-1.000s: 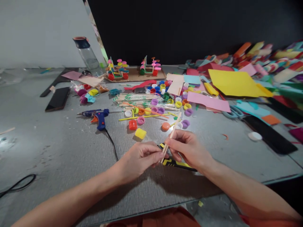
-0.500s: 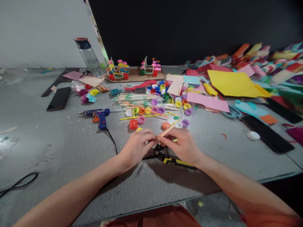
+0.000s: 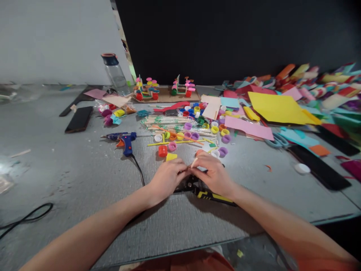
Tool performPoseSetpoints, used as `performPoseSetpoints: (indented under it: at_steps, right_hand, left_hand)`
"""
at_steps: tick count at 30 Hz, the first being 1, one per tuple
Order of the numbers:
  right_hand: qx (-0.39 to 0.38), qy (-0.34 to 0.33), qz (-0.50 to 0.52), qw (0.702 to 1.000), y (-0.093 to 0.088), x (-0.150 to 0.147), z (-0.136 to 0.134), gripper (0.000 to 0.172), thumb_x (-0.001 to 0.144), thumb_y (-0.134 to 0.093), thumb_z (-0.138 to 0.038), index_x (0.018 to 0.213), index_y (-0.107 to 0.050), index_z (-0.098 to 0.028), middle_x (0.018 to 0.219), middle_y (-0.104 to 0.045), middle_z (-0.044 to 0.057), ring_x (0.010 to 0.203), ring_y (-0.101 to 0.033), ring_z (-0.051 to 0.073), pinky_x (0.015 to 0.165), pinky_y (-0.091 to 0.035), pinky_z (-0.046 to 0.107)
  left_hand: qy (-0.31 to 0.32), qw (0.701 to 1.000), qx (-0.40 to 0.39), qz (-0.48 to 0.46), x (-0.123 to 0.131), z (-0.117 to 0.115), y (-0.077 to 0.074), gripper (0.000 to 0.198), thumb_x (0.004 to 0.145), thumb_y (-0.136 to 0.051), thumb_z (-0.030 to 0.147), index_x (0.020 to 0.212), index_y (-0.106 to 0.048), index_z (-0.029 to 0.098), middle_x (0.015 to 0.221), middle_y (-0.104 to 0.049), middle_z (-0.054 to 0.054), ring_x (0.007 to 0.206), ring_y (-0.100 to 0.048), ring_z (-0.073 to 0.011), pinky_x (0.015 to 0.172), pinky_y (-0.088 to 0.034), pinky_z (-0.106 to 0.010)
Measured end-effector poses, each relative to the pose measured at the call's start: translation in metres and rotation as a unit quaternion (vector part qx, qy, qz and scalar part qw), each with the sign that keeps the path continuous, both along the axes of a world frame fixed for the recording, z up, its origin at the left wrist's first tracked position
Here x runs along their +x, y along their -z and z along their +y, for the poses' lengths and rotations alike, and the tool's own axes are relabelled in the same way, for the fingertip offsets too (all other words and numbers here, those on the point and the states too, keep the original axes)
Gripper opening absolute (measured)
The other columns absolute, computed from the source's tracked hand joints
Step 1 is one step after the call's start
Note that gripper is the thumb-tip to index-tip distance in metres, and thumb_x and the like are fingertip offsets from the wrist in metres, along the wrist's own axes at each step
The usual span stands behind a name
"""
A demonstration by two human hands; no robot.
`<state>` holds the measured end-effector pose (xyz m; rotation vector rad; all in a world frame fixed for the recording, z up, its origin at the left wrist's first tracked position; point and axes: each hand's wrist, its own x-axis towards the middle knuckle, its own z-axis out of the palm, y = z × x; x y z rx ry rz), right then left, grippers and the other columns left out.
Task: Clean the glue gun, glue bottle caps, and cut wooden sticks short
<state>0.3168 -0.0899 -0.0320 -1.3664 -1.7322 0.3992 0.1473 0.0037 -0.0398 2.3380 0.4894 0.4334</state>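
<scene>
Wooden stick [image 3: 194, 162] — now mostly hidden | left hand [image 3: 168, 177], right hand [image 3: 216, 176] — both shifted forward

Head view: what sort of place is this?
Probably a craft worktable: there's a blue glue gun, a large yellow sheet and small wheeled models at the back.

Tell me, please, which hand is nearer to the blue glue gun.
Left. The left hand is to the right of the glue gun; the right hand is farther right, beyond the left hand.
</scene>
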Motion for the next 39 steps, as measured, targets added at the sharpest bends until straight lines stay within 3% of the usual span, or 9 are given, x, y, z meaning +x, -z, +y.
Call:
performPoseSetpoints:
  at_steps: [7, 12, 15, 17, 20, 23, 29, 34, 39]
  right_hand:
    - [0.007, 0.052, 0.074, 0.996, -0.006, -0.001, -0.007, 0.017, 0.092, -0.064, -0.024, 0.075, -0.067, -0.022, 0.074, -0.065, 0.0, 0.078, -0.061, 0.017, 0.074, -0.047, 0.031]
    - [-0.022, 0.043, 0.105, 0.993, -0.014, -0.003, -0.011, 0.022, 0.094, -0.062, -0.025, 0.072, -0.065, -0.022, 0.072, -0.065, -0.002, 0.076, -0.061, 0.016, 0.075, -0.049, 0.03]
    - [-0.057, 0.01, 0.107, 0.992, -0.027, 0.007, -0.016, 0.018, 0.099, -0.055, -0.03, 0.087, -0.067, -0.022, 0.083, -0.07, 0.0, 0.08, -0.064, 0.016, 0.077, -0.052, 0.031]
    - [-0.102, -0.018, 0.049, 0.993, -0.034, 0.018, -0.025, 0.018, 0.098, -0.059, -0.038, 0.105, -0.065, -0.023, 0.103, -0.072, 0.005, 0.095, -0.067, 0.02, 0.085, -0.054, 0.036]
    - [-0.157, -0.034, -0.165, 0.973, -0.031, 0.03, -0.042, 0.059, 0.079, -0.081, -0.046, 0.127, -0.058, -0.022, 0.134, -0.063, 0.014, 0.125, -0.057, 0.033, 0.102, -0.049, 0.052]
    - [-0.149, -0.045, -0.301, 0.941, -0.017, 0.032, -0.054, 0.084, 0.067, -0.089, -0.031, 0.139, -0.048, -0.014, 0.14, -0.057, 0.021, 0.131, -0.051, 0.04, 0.109, -0.043, 0.062]
    - [-0.128, -0.054, -0.348, 0.927, -0.01, 0.02, -0.05, 0.061, 0.066, -0.067, -0.013, 0.126, -0.054, -0.013, 0.122, -0.063, 0.018, 0.115, -0.06, 0.036, 0.1, -0.055, 0.054]
    - [-0.056, -0.047, -0.39, 0.918, 0.002, 0.025, -0.048, 0.062, 0.065, -0.058, -0.012, 0.126, -0.053, -0.01, 0.12, -0.062, 0.021, 0.114, -0.059, 0.038, 0.097, -0.056, 0.058]
    - [-0.014, -0.008, -0.401, 0.916, 0.012, 0.05, -0.056, 0.067, 0.074, -0.058, -0.013, 0.139, -0.043, -0.012, 0.128, -0.06, 0.021, 0.12, -0.058, 0.039, 0.096, -0.057, 0.058]
  left_hand:
    - [-0.023, 0.996, -0.075, -0.051, -0.001, -0.01, -0.015, 0.019, 0.097, -0.061, 0.024, 0.086, -0.076, 0.018, 0.093, -0.071, -0.003, 0.088, -0.064, -0.017, 0.078, -0.046, -0.026]
    - [-0.024, 0.988, -0.146, -0.043, -0.004, -0.019, -0.018, 0.028, 0.099, -0.057, 0.031, 0.082, -0.076, 0.018, 0.075, -0.071, 0.0, 0.071, -0.062, -0.0147, 0.066, -0.044, -0.024]
    - [-0.037, 0.981, -0.187, -0.037, -0.006, -0.021, -0.023, 0.032, 0.098, -0.057, 0.035, 0.08, -0.076, 0.017, 0.075, -0.073, -0.002, 0.068, -0.062, -0.0148, 0.064, -0.044, -0.024]
    - [-0.06, 0.969, -0.237, -0.045, -0.008, -0.02, -0.031, 0.031, 0.095, -0.061, 0.036, 0.078, -0.077, 0.017, 0.073, -0.074, -0.002, 0.068, -0.061, -0.0148, 0.064, -0.044, -0.025]
    - [-0.093, 0.943, -0.311, -0.074, -0.012, -0.018, -0.047, 0.023, 0.087, -0.069, 0.034, 0.075, -0.08, 0.018, 0.071, -0.075, -0.002, 0.066, -0.06, -0.0139, 0.065, -0.044, -0.025]
    - [-0.105, 0.928, -0.343, -0.103, -0.017, -0.019, -0.063, 0.02, 0.083, -0.072, 0.032, 0.07, -0.081, 0.02, 0.07, -0.076, -0.002, 0.066, -0.06, -0.0136, 0.064, -0.044, -0.024]
    - [-0.09, 0.913, -0.37, -0.144, -0.025, -0.014, -0.082, 0.018, 0.083, -0.073, 0.026, 0.068, -0.081, 0.023, 0.069, -0.077, 0.0, 0.068, -0.062, -0.0132, 0.068, -0.047, -0.024]
    - [-0.094, 0.913, -0.369, -0.145, -0.031, -0.008, -0.086, 0.015, 0.083, -0.073, 0.028, 0.072, -0.082, 0.023, 0.069, -0.077, -0.001, 0.066, -0.061, -0.0138, 0.069, -0.047, -0.027]
    - [-0.111, 0.923, -0.343, -0.132, -0.037, -0.009, -0.092, 0.019, 0.085, -0.074, 0.032, 0.071, -0.081, 0.022, 0.072, -0.076, -0.001, 0.073, -0.064, -0.0161, 0.074, -0.048, -0.029]
